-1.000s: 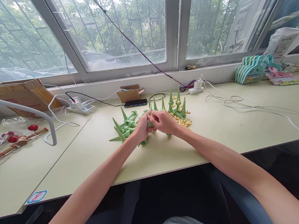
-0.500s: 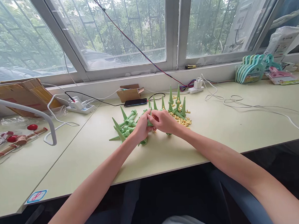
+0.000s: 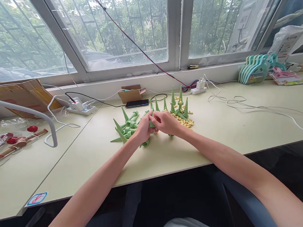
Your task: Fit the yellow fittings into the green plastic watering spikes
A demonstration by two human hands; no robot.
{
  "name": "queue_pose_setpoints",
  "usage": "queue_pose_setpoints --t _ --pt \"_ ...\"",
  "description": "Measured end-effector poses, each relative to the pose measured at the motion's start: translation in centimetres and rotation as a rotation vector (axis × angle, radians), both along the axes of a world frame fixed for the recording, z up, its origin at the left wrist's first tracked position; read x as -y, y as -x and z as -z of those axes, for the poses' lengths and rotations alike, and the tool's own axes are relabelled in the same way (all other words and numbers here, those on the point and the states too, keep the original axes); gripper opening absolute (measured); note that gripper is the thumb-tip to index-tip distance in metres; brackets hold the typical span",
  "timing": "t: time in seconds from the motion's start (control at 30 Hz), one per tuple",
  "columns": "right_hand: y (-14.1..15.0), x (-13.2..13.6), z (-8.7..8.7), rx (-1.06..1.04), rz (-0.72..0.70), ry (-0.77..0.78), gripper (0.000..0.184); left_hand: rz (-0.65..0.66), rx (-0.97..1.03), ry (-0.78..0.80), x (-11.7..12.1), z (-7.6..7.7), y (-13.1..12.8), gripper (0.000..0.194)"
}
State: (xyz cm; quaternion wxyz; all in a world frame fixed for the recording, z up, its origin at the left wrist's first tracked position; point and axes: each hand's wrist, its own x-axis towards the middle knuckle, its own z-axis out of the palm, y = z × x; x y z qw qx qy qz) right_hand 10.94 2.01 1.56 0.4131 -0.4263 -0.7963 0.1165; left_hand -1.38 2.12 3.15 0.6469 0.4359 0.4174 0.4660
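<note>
Nearest, both forearms lie across the front of the bench (image 3: 155,168), which probably steadies the fine grip. The left hand (image 3: 143,128) seems to act as the holder, bringing one green spike (image 3: 152,123) close to the other hand. It is curled closed around that spike. The right hand (image 3: 167,122) meets it from the other side, fingers bent in and drawn together at the spike; what, if anything, lies between its fingertips I cannot tell, since the knuckles cover them.

Just beside and outward of the left hand, loose green spikes (image 3: 128,130) lie in a jumble, many on their sides, within easy reach. Just past the right hand, small yellow pieces (image 3: 186,123) lie heaped, handy for its fingers, and behind them upright green spikes (image 3: 172,101) point upwards, likely standing on their wider ends. Farther beyond the hands are a phone (image 3: 137,103) and, behind it, an open cardboard box (image 3: 131,95).
</note>
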Motion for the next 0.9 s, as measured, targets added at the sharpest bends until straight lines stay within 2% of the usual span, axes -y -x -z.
queue_pose_setpoints --t 0.9 --pt "-0.14 -0.15 0.22 0.003 -0.02 -0.001 0.029 0.014 -0.03 -0.019 -0.08 0.16 0.08 0.027"
